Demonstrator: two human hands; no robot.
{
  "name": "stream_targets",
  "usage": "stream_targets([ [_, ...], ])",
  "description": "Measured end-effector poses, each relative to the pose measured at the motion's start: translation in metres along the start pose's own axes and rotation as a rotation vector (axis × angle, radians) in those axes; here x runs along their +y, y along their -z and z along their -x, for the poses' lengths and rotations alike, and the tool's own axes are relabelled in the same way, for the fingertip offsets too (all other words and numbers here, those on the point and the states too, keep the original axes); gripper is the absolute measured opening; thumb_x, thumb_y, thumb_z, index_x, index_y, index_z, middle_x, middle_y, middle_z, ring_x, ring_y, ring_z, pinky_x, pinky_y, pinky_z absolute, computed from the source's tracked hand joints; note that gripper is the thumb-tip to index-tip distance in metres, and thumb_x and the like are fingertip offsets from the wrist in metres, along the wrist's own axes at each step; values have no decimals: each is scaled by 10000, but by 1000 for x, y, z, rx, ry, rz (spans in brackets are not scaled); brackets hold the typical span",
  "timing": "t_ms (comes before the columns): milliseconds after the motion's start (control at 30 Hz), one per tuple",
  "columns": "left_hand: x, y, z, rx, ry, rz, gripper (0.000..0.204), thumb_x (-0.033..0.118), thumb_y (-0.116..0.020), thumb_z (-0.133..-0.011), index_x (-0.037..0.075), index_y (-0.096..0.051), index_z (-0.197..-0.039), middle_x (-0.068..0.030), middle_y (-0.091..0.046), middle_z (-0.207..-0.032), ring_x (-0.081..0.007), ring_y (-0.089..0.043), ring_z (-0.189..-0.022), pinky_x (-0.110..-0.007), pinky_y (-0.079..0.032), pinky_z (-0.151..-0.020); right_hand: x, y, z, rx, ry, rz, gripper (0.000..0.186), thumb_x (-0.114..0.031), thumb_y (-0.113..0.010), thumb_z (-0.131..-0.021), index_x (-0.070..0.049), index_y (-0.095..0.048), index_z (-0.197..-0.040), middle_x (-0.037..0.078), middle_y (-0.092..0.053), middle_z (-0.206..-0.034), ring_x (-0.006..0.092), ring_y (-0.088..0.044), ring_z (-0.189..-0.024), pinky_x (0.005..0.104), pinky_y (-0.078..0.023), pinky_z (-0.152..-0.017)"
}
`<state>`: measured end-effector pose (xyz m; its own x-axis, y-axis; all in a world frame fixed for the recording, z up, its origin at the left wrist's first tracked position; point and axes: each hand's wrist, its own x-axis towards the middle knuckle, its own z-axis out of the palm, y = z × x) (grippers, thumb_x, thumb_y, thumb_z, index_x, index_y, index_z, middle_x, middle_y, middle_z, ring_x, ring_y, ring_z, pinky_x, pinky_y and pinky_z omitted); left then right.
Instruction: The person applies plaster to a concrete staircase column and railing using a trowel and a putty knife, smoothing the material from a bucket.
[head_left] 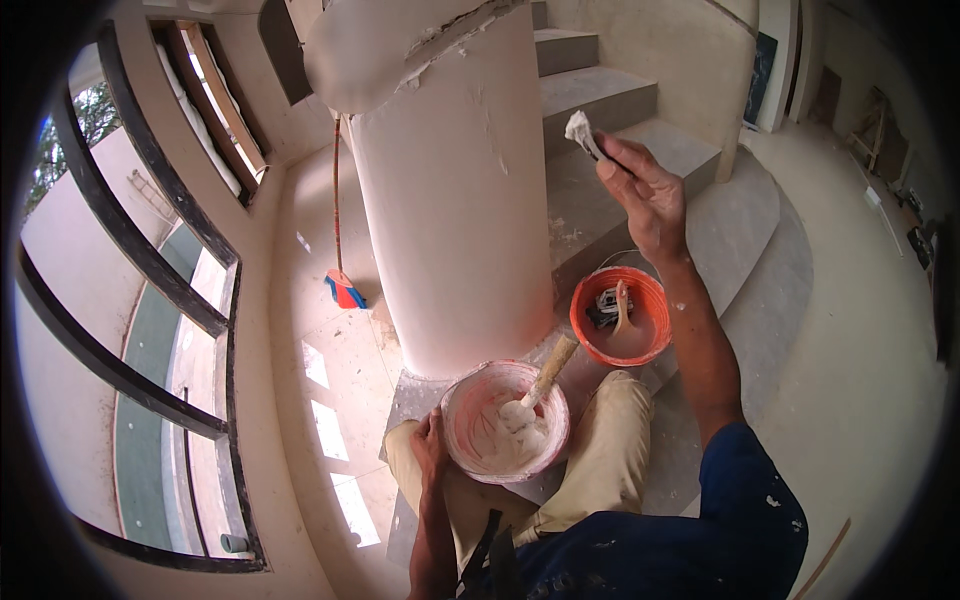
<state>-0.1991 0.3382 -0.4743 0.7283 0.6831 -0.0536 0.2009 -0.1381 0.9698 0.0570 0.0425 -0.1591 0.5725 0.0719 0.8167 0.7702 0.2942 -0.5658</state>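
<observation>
My right hand [645, 195] is raised over the stairs, closed round a small dark putty knife [588, 140] with a white lump of plaster at its tip. Between my knees sits a round bucket of plaster [470, 462], its inside smeared white and pink. My left hand [430, 445] grips the left side of its rim. Inside it rests a trowel with a wooden handle [552, 368]; white plaster [510, 440] hides part of its blade. A smooth white curved wall [455, 220] rises just ahead, with a rough crack near the top.
An orange bucket [660, 340] holding cloudy water and a wooden-handled brush [624, 308] stands on the step to the right. Grey stairs [605, 95] climb behind it. A red and blue broom [345, 290] leans at the wall's left. A dark-framed window [150, 365] lies far left.
</observation>
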Motion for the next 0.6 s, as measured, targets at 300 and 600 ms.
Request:
stream_targets([
  [300,-1,1,-2,6,-9,8,510,378,-583,-1023,-92,-679,-1195,-171,-741,-986,-178,-637,-900,-325,-509,-824,5,-6,-200,1,977,809,265,14,-734,-776,-135,-794,-986,36,-734,-980,258,-660,-959,393,-527,-845],
  [600,1,2,-1,35,-3,-24,493,367,-592,-1025,-86,-684,-1195,-160,-743,-995,-167,-634,-904,-320,-512,-824,29,-6,-239,-123,932,840,165,-73,-682,-837,-129,-789,-949,66,-739,-1003,277,-658,-978,386,-533,-857],
])
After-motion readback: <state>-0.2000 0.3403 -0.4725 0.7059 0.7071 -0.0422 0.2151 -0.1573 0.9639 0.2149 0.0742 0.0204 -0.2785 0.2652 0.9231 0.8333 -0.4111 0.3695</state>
